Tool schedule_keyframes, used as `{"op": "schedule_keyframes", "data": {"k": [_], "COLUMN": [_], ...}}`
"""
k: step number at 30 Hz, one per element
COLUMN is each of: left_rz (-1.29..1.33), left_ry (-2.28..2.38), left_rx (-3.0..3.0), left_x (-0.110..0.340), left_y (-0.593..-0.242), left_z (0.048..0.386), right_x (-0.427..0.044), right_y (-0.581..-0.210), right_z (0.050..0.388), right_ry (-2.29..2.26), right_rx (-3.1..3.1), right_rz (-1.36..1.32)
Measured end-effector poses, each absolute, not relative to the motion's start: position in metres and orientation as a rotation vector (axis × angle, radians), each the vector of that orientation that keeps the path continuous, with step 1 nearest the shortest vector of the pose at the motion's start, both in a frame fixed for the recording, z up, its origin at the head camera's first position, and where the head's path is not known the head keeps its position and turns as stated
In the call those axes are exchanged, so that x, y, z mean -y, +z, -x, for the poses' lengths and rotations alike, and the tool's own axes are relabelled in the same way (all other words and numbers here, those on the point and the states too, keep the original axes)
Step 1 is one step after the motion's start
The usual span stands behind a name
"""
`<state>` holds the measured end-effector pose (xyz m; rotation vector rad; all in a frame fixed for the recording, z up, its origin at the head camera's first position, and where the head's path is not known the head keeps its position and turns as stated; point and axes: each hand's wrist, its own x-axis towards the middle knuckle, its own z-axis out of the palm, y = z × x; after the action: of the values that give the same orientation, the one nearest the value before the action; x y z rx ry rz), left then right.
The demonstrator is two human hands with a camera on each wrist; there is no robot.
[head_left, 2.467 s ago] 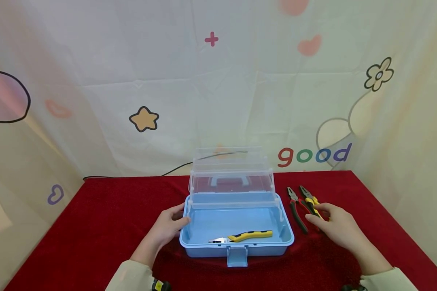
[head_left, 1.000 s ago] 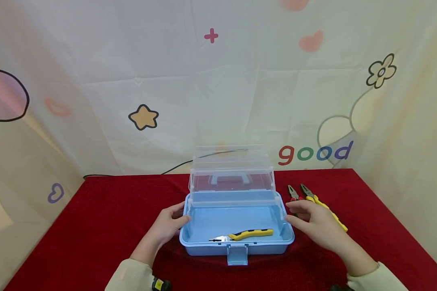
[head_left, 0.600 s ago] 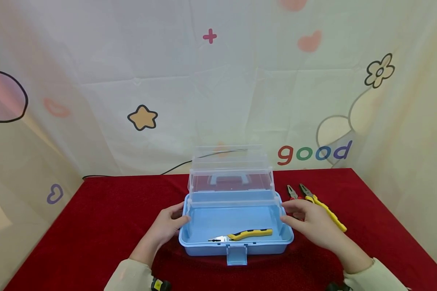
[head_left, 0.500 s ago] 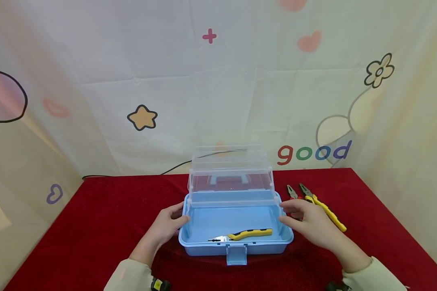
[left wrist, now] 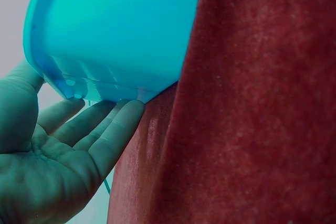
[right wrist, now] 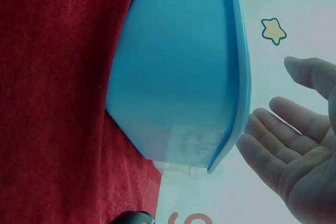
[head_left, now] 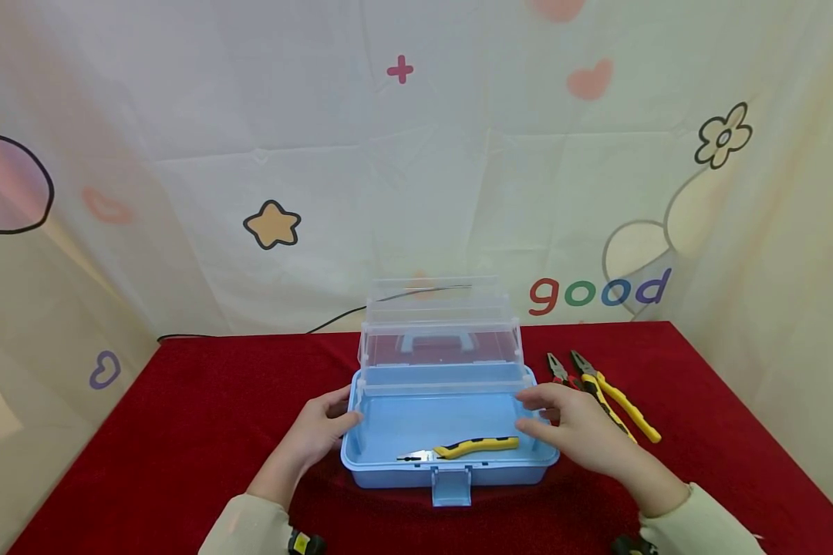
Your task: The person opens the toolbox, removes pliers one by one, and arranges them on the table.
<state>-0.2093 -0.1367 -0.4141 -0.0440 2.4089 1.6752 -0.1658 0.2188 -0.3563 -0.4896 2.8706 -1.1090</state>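
A light-blue toolbox [head_left: 451,476] stands with its clear lid [head_left: 440,343] raised. My left hand [head_left: 317,433] holds the box's left side, thumb over the rim and fingers against the outer wall. In the left wrist view, those fingers [left wrist: 116,135] touch the blue wall. Above the box's right end hovers my right hand [head_left: 583,425], thumb and fingers apart with nothing between them. The right wrist view shows its spread fingers [right wrist: 294,124] beside the rim. Yellow-and-black-handled pliers [head_left: 477,445] lie inside the box along the front.
Right of the box lie red-handled pliers [head_left: 558,367], partly hidden by my right hand, and yellow-handled pliers [head_left: 621,401]. A red cloth [head_left: 180,447] covers the table. Behind it hangs a printed white curtain [head_left: 333,193]. A thin black cable [head_left: 336,320] runs along the back.
My right hand has moved left, from the pliers on the cloth to above the box's right end. More of the yellow-and-black handles now shows. My left hand has stayed on the box.
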Motion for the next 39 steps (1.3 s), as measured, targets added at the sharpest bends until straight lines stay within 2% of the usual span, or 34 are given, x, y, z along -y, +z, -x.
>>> {"op": "schedule_keyframes", "data": {"k": [20, 39], "left_rz": [0.044, 0.037], "left_ry": [1.677, 1.684], "left_rx": [-2.399, -2.397], "left_x": [0.137, 0.138], "left_y": [-0.414, -0.414], "left_z": [0.209, 0.210], "right_x": [-0.204, -0.192], "right_y": [-0.361, -0.367], "right_z": [0.177, 0.192], "right_ry": [-1.007, -0.759], "right_rx": [-2.749, -2.647], "right_rz": [0.704, 0.750]}}
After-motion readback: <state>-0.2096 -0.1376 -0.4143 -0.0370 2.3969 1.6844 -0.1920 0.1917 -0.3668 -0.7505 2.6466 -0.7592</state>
